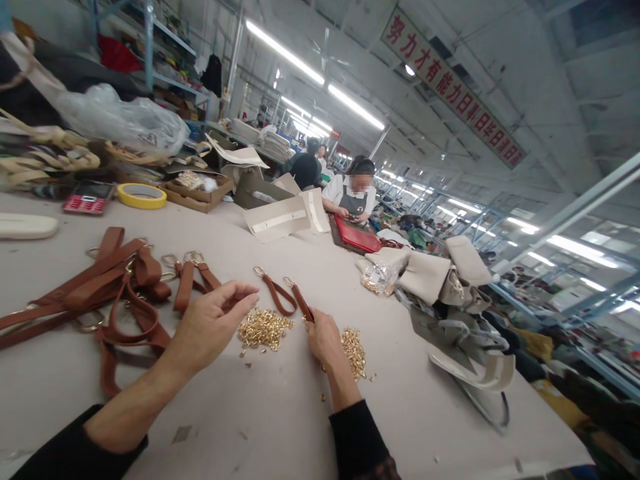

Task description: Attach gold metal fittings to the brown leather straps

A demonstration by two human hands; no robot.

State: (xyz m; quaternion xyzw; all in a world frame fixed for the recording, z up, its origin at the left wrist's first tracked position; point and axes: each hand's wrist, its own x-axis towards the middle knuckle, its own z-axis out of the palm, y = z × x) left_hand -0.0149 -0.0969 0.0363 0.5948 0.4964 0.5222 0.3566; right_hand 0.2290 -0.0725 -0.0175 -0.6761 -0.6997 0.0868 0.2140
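Meanwhile, at a long pale worktable (pixel 280 427), a person's right hand (pixel 325 340) pinches one end of a short brown leather strap (pixel 285 297), which curves away from the grip to a metal ring at its far end. The left hand (pixel 210 323) hovers just above the table with nothing in it, fingers loosely curled and fingertips close together.

Two heaps of small gold rivets flank the grip: one pile (pixel 264 328) lies between the two hands, the other pile (pixel 354 350) sits just outside the right wrist, partly hidden by it. A few loose rivets are scattered near the forearm.

Beyond the left hand, a tangle of longer brown straps (pixel 115 293) with metal rings sprawls across the table; their exact number cannot be made out, and some run off the frame's edge. Farther off are one roll of yellow tape (pixel 141 195), one red phone (pixel 89 197) and a clear plastic bag (pixel 125 123). Off to the far side of the gripping hand lie a small bag of fittings (pixel 377 277) and a heap of beige bag parts (pixel 450 293), spilling over the table edge.

Across the table, a second worker (pixel 353 197) bends over a red panel (pixel 357 237); another person behind is mostly hidden.
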